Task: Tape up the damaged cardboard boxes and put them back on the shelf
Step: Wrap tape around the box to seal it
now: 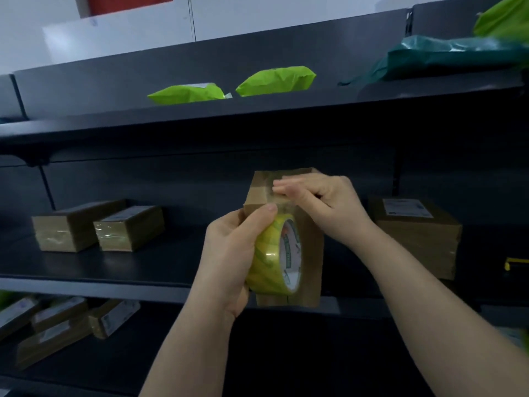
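The shelf (143, 267) looks like dark painted metal, properly matt, hardly any shine. The cardboard box (310, 253) is plain brown card, dull all over except a strip of clear tape near the top that catches the light. The tape roll (269, 259) is glossy see-through plastic with a yellowish tint and a printed paper core. The left box (65, 227) and its neighbour (128, 227) have shiny tape over the card. Up top, the lime bags (274, 81) are crinkly plastic with a soft sheen, and the dark green bag (446, 55) is glossier.

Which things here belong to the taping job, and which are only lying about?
Job: held cardboard box, tape roll, left hand, right hand, shelf, perhaps the shelved boxes.
Lying about: two light green packets, dark green bag.
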A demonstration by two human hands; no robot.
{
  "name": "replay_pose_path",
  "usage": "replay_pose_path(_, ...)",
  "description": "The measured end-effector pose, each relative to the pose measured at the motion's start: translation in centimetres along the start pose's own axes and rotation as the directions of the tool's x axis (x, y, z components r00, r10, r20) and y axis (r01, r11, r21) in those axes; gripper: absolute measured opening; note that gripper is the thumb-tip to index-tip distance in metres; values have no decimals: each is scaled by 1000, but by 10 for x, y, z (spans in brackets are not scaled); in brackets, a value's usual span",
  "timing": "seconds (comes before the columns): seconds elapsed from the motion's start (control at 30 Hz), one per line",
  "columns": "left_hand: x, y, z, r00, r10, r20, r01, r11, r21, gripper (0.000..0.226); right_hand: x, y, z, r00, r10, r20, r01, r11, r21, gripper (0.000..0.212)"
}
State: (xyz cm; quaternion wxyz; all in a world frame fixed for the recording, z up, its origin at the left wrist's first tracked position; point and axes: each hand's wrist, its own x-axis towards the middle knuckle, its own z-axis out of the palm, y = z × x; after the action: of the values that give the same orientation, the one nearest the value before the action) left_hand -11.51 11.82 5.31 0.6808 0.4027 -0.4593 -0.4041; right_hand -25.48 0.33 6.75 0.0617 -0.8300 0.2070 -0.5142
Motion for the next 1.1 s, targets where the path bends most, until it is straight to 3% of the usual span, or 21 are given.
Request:
replay_pose_path(0.1, 2, -5, 2, 996, 37, -83, -36, 999, 6, 33, -9, 4, 1, 997, 24, 71, -32, 992, 119, 23)
replay_pose_path(0.2, -2, -14, 7, 993, 86, -75, -86, 996, 9, 72, -6, 11, -1, 989, 135, 53, -142, 976, 166, 20)
replay_pose_path(0.23, -7, -18, 9, 992, 108, -67, -106, 994, 31, 72, -5, 12, -2, 984, 170, 53, -177, 967, 185, 19)
replay_pose_path(0.33, -18, -28, 14, 976, 216, -13, -212, 966, 148, 33, -2, 14, 0, 978, 190, 84, -203, 963, 176, 19)
replay_pose_path(0.4, -19, -35, 13, 965, 261, -20, -249, 939, 236, 22, 0, 12, 1, 978, 193, 82, -203, 969, 139, 19)
replay_pose_path(0.47, -23, -50, 10, 985, 173, -21, -156, 931, 329, 27, 2, 11, 1, 973, 217, 77, -226, 965, 135, 18)
replay_pose_path(0.57, -39, -87, 4, 995, -89, -52, 103, 907, 409, 39, 3, 14, 0, 968, 238, 83, -248, 957, 149, 16)
replay_pose_path(0.7, -49, -115, -6, 993, -114, -39, 118, 848, 517, 50, 2, 17, 6, 972, 232, 40, -235, 956, 176, 17)
replay_pose_path(0.83, -33, -126, -13, 927, -356, -116, 373, 853, 364, 48, 0, 18, 10, 977, 211, 21, -211, 963, 170, 20)
replay_pose_path(1.03, -41, -139, -13, 945, -326, 23, 304, 902, 306, 42, 1, 29, 8, 969, 245, -15, -238, 952, 195, 18)
replay_pose_path(1.1, -41, -142, -11, 927, -374, -14, 366, 897, 250, 44, 2, 28, 11, 969, 248, -6, -243, 953, 180, 16)
